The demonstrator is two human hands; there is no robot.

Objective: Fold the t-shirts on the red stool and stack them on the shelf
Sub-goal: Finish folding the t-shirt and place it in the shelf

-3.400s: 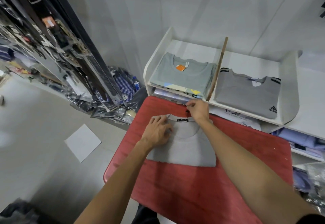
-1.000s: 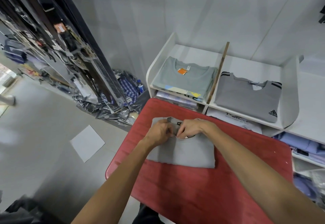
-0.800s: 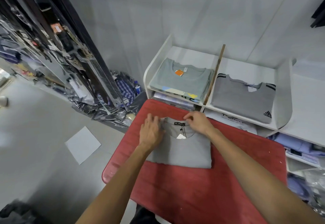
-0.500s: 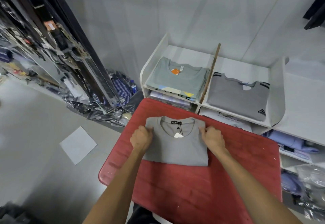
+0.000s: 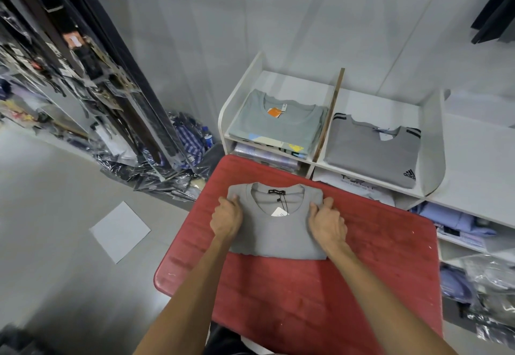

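Folded t-shirt (image 5: 278, 232): grey knit, lying flat as a near-square packet on the red stool (image 5: 320, 299), collar facing the far side; a black neck label and a white hang tag (image 5: 279, 212) are showing inside the neckline.
Left hand (image 5: 226, 219): gripping the packet's left edge, fingers curling over the cloth near the shoulder.
Right hand (image 5: 326, 222): gripping the right edge the same way, fingers curling onto the fabric and the thumb lying at the edge.
Governing relation: the packet is sitting between the two hands, both equally close, with its collar-to-hem axis running far to near; the shelf (image 5: 430, 137) is standing directly beyond the far edge of the stool, so the lift appears to be heading forward and up.
Step in hand (judgement): folding is looking complete; the hands seem to be readying to carry the shirt across.
Left compartment: holding a stack topped by a pale grey-green t-shirt (image 5: 278, 123) with an orange tag.
Right compartment: holding a grey striped-shoulder t-shirt (image 5: 373, 154), separated by a thin wooden divider (image 5: 328, 115).
Stool surface: red, ribbed, lightly scuffed, rounded corners.
Handling note (judgement): soft cloth is likely sagging if lifted from the edges alone.
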